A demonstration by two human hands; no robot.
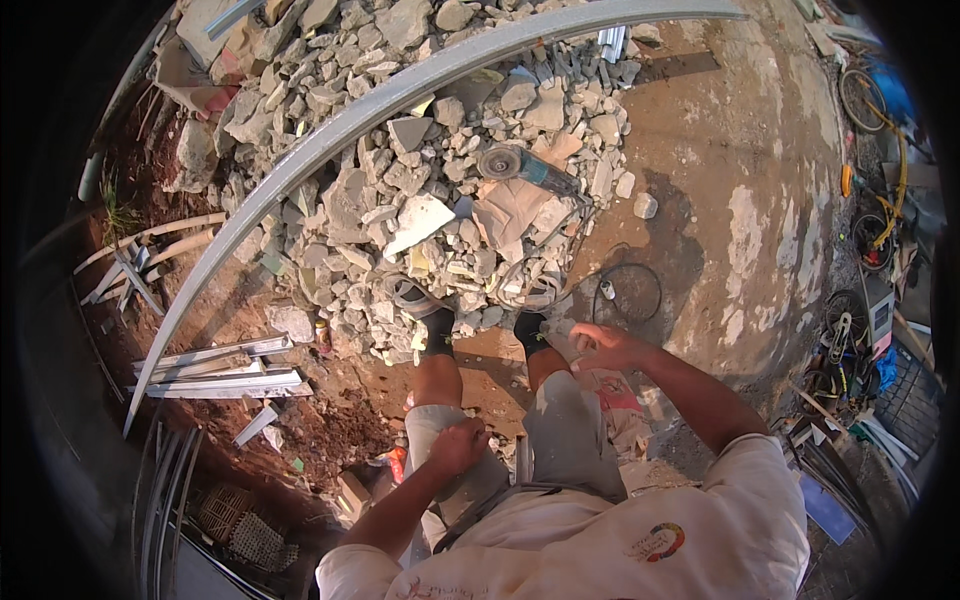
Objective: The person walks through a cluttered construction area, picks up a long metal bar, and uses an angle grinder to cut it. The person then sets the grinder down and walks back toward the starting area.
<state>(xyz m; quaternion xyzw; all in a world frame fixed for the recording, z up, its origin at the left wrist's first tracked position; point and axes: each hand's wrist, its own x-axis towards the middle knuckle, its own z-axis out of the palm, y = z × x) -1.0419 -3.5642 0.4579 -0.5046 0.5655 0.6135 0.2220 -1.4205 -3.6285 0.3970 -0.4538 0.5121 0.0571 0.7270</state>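
My left hand (pixel 460 445) is closed in a fist over my left thigh; what it holds, if anything, is hidden. Beside my right knee, my right hand (pixel 603 347) hangs with its fingers loosely bent and somewhat apart, and nothing shows in it. An angle grinder (pixel 540 172) with a round disc lies on the heap of broken concrete (pixel 385 205) ahead of my feet, out of reach of both hands. A dark cable (pixel 657 305) loops on the ground beyond my right hand. Under the grinder lies a brown flat piece (pixel 508 212).
A long grey metal beam (pixel 330 135) appears curved across the rubble. Metal strips (pixel 230 383) lie at left, with a small can (pixel 322 337) near them. Bicycles (pixel 865 100) and scrap line the right side. A torn sack (pixel 622 405) lies by my right leg.
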